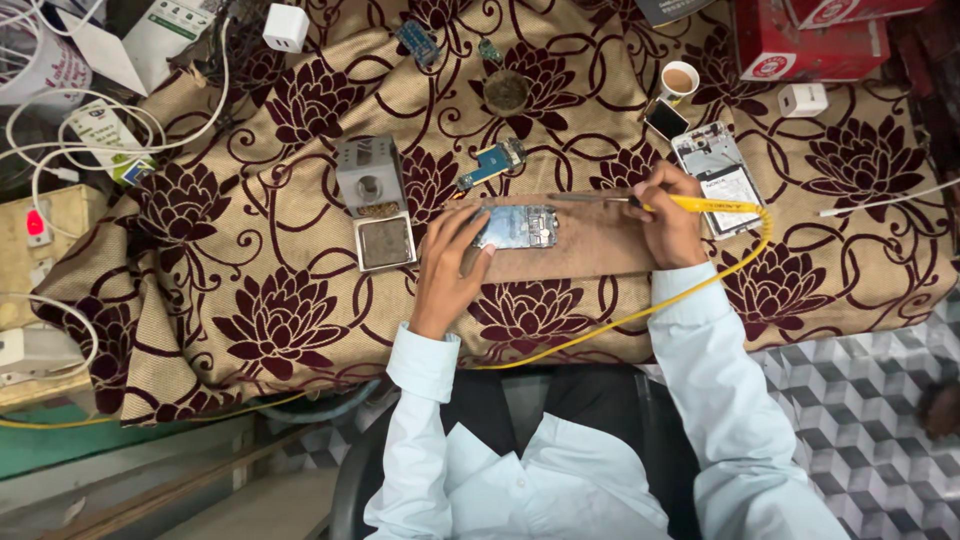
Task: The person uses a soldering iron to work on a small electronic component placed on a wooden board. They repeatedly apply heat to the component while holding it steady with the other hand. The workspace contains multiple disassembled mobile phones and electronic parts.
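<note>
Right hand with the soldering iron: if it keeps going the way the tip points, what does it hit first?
Right hand points the soldering iron leftward over the wooden board. First in line looks like the opened phone that the left hand steadies, though the tip's height is unclear.

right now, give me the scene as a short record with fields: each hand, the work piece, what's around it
left hand: left hand rests on the opened phone board, fingers pinning its left edge
right hand: right hand grips a yellow soldering iron, tip pointing left, just right of the board
work surface: brown wooden block on a floral cloth
nearby: metal iron stand left of the block; open phone frame and small cup to the right
</note>
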